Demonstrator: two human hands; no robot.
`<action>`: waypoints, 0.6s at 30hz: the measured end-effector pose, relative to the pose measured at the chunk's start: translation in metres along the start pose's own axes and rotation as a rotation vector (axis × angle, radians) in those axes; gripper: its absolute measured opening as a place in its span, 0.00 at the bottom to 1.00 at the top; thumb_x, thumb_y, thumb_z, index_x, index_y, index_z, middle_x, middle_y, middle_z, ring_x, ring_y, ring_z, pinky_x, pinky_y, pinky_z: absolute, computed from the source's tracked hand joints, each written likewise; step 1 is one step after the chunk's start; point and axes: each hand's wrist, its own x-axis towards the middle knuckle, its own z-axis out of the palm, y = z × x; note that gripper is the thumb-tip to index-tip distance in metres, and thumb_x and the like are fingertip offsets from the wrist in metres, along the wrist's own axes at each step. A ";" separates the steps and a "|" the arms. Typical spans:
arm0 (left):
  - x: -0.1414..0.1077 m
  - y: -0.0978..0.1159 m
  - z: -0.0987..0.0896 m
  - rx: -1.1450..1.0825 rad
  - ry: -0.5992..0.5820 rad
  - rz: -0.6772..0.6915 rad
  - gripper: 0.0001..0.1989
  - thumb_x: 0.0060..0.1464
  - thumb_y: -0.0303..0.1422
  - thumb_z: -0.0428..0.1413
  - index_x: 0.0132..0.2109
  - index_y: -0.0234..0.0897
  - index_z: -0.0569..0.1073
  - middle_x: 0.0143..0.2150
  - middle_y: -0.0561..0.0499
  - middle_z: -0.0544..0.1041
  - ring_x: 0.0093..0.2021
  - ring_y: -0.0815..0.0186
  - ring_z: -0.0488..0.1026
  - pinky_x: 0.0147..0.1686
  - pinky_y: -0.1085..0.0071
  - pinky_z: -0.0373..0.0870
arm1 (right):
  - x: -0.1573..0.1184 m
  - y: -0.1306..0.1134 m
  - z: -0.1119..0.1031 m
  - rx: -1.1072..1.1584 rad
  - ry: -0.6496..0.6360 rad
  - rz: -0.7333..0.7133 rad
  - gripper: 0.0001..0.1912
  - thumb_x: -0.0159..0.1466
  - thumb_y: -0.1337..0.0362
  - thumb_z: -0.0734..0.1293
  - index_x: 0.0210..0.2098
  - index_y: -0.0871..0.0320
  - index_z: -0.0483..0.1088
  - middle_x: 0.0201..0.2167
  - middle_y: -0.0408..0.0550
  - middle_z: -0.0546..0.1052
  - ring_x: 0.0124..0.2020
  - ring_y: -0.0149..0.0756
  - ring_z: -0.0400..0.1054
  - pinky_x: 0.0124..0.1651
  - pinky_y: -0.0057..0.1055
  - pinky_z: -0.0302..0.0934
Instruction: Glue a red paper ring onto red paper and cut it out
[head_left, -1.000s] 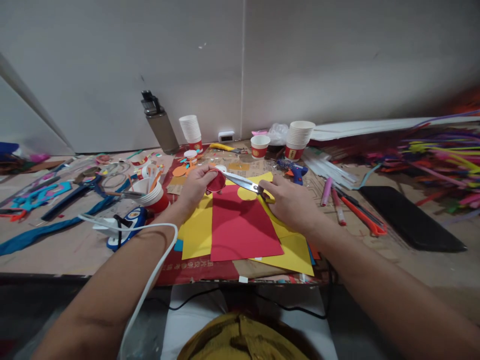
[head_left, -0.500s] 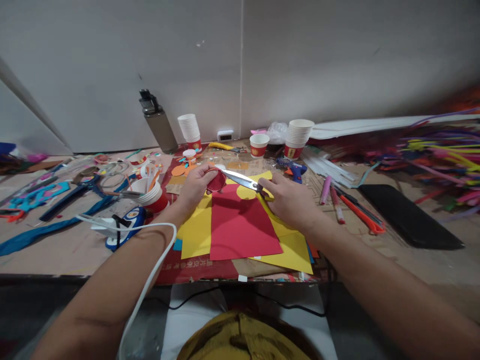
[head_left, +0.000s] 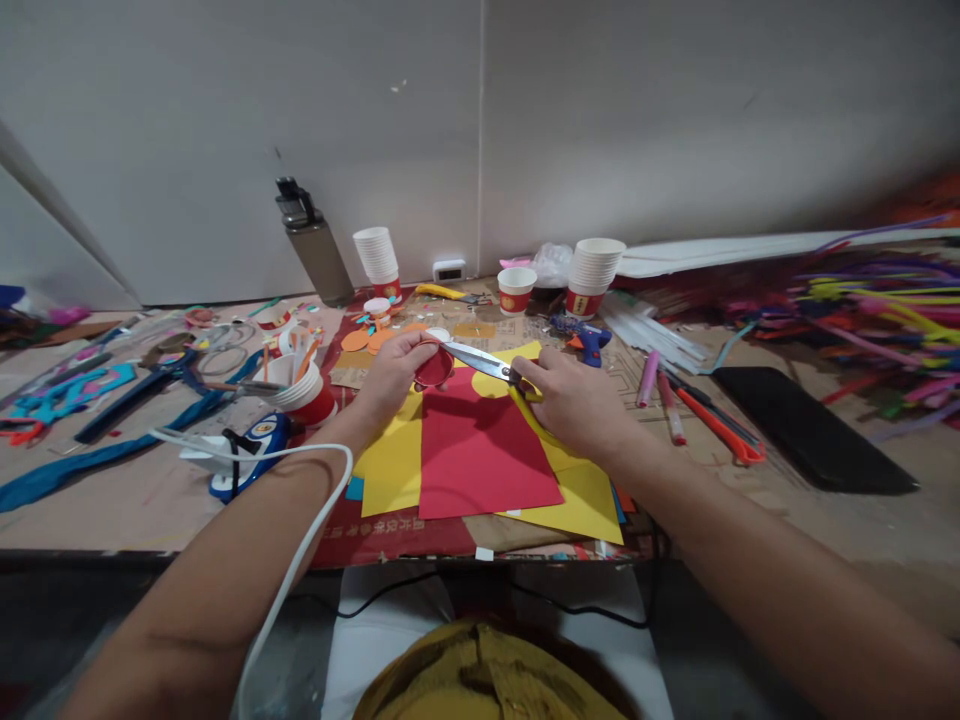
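Note:
Pinched in my left hand (head_left: 401,368) is a small round red paper piece (head_left: 433,369), held up above the sheets. My right hand (head_left: 562,392) grips the yellow handles of a pair of scissors (head_left: 480,361). Their blades point left, with the tips at the upper edge of the red piece; whether they are cutting into it I cannot tell. Beneath both hands lies a red paper sheet (head_left: 484,450) on top of yellow paper (head_left: 592,500). A round cut-out shape shows on the yellow near the scissors. My right fingers partly cover the handles.
A paper cup holding tools (head_left: 311,395) and a blue glue gun (head_left: 592,345) flank the sheets. Behind stand stacked paper cups (head_left: 596,265), another stack (head_left: 377,255) and a bottle (head_left: 319,250). A black phone (head_left: 814,430) and pipe cleaners lie right. A white cable (head_left: 330,450) crosses my left forearm.
The scissor blades look closer together and tilted slightly differently. Both hands stay almost in place, and the red piece is still held in the left. The whole view has shifted slightly.

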 end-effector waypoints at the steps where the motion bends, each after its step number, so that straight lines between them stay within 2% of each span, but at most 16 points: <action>1: 0.000 -0.001 0.000 -0.002 0.000 -0.002 0.09 0.50 0.36 0.59 0.35 0.34 0.72 0.22 0.53 0.76 0.18 0.70 0.71 0.15 0.77 0.57 | 0.000 0.000 0.000 0.001 -0.001 0.000 0.16 0.69 0.61 0.56 0.51 0.55 0.69 0.42 0.54 0.73 0.34 0.38 0.66 0.28 0.33 0.39; 8: 0.000 0.000 0.000 -0.033 0.027 -0.002 0.09 0.48 0.35 0.60 0.35 0.35 0.72 0.22 0.53 0.76 0.19 0.69 0.73 0.17 0.76 0.64 | -0.001 -0.001 0.001 -0.015 0.008 -0.022 0.14 0.68 0.62 0.57 0.50 0.55 0.69 0.42 0.52 0.73 0.35 0.39 0.66 0.28 0.33 0.40; 13: -0.001 0.002 0.002 -0.029 0.030 -0.021 0.09 0.48 0.36 0.59 0.34 0.35 0.71 0.21 0.53 0.76 0.19 0.68 0.73 0.15 0.78 0.60 | 0.000 -0.002 0.000 -0.006 -0.007 -0.031 0.14 0.66 0.66 0.59 0.49 0.56 0.69 0.41 0.52 0.74 0.36 0.39 0.66 0.28 0.33 0.41; 18: -0.001 0.004 0.002 -0.048 0.026 -0.060 0.08 0.46 0.34 0.59 0.33 0.35 0.71 0.20 0.53 0.75 0.17 0.68 0.71 0.13 0.77 0.58 | -0.001 -0.002 0.000 0.010 -0.016 -0.022 0.14 0.65 0.67 0.59 0.47 0.56 0.70 0.39 0.51 0.75 0.31 0.36 0.66 0.27 0.34 0.39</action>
